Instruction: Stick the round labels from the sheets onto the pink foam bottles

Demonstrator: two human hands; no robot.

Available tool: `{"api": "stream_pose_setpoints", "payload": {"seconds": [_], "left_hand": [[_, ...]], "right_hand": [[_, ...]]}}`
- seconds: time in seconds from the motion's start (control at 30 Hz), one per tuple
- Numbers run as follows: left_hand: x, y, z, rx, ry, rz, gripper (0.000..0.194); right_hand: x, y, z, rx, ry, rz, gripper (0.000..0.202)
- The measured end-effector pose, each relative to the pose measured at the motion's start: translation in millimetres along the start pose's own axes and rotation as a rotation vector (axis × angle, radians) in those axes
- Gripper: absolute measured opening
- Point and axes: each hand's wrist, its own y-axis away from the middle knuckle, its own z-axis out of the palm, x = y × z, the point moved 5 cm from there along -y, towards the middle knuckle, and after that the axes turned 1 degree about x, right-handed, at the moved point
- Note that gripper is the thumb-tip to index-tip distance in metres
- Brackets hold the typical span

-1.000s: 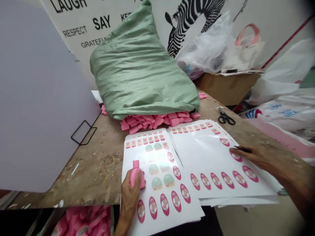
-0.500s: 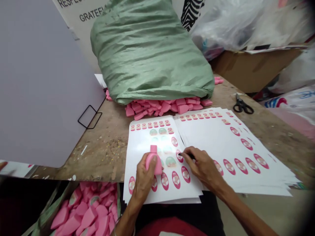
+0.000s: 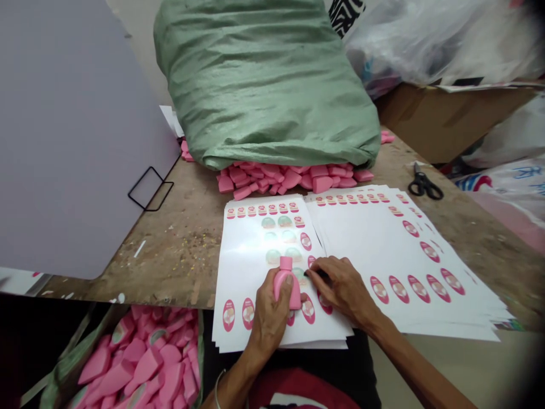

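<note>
My left hand [image 3: 269, 313] grips a small pink bottle [image 3: 284, 283], its cap end pointing away from me, over a white sticker sheet [image 3: 240, 253]. Fingers closed in a pinch, my right hand [image 3: 347, 289] holds a small black tool [image 3: 307, 274] whose full shape is hidden. The tool's tip is at a pale green sticker [image 3: 298, 276] just right of the bottle. Oval pink stickers [image 3: 229, 315] and small heart-marked stickers [image 3: 261, 210] line the sheet's edges. The sheet lies on top of a stack.
A second stack of sticker sheets [image 3: 361, 244] lies to the right, with black scissors [image 3: 424, 184] beyond. A large green sack [image 3: 268, 85] sits on a pile of pink bottles [image 3: 292, 179]. An open sack of pink bottles [image 3: 145, 363] is at lower left. A grey panel [image 3: 72, 130] borders the left.
My left hand has moved right with the pink bottle, closer to my right hand. The right hand's tool tip has shifted from an oval sticker to a green one.
</note>
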Motion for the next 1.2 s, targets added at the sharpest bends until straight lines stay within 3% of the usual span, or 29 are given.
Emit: {"api": "stream_pose_setpoints", "payload": {"seconds": [0.2, 0.5, 0.93, 1.2], "left_hand": [[-2.4, -0.1, -1.4, -0.015, -0.011, 0.003, 0.04], [-1.3, -0.3, -1.5, -0.009, -0.027, 0.003, 0.04], [-2.8, -0.9, -2.0, -0.013, -0.042, 0.008, 0.041], [-3.0, -2.0, -2.2, -0.004, -0.067, 0.01, 0.038]], "right_hand": [[1.9, -0.7, -2.0, 0.073, 0.015, -0.005, 0.016], [6.3, -1.8, -0.7, 0.004, 0.004, -0.01, 0.018], [3.4, 2.5, 4.4, 0.087, 0.038, 0.023, 0.016], [4.1, -2.1, 2.3, 0.007, 0.03, -0.034, 0.018]]}}
